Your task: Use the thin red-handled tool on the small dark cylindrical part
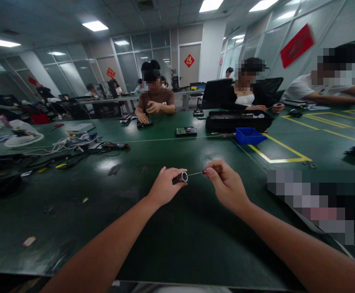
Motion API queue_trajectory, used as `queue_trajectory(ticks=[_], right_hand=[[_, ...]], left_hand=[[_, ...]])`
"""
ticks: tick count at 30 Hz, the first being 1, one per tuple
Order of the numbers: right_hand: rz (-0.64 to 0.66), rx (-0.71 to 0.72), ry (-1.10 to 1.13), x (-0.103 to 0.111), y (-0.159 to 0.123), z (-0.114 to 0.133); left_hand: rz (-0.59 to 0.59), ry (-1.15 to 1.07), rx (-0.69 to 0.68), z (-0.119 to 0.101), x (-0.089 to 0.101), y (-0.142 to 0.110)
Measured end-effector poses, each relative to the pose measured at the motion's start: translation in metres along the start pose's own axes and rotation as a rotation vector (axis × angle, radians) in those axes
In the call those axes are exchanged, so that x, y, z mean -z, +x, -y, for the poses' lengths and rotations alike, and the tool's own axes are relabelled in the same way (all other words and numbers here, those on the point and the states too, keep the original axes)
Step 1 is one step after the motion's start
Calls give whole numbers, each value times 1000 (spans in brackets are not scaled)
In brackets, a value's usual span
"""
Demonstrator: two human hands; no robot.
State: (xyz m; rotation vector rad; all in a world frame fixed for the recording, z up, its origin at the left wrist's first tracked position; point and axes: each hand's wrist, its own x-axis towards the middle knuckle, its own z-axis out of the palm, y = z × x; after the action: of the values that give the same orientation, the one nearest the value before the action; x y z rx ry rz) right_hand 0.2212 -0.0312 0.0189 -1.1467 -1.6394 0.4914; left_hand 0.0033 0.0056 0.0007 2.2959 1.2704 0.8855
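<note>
My left hand is closed around a small dark cylindrical part with a pale ring at its open end, which faces right. In my right hand is a screwdriver, its reddish handle between thumb and fingers. The thin metal shaft points left, and its tip reaches the ringed end of the cylindrical part. Whether the tip sits inside or just touches it, I cannot tell. Both hands are held over the green tabletop, near its front edge.
Ahead lie a hard drive, a blue bin and a long black tray. Tangled cables and a corded tool are at the left. Across the table a person works on another drive; more people sit at the right.
</note>
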Motion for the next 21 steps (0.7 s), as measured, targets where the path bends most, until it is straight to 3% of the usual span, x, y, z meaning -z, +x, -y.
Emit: queue_trajectory(ticks=[11,21], right_hand=[[-32,9,-152,3,5,6],[-53,3,-169,3,5,4]], left_hand=[[45,-11,11,2,0,1],[-113,-265,159,3,-5,1]])
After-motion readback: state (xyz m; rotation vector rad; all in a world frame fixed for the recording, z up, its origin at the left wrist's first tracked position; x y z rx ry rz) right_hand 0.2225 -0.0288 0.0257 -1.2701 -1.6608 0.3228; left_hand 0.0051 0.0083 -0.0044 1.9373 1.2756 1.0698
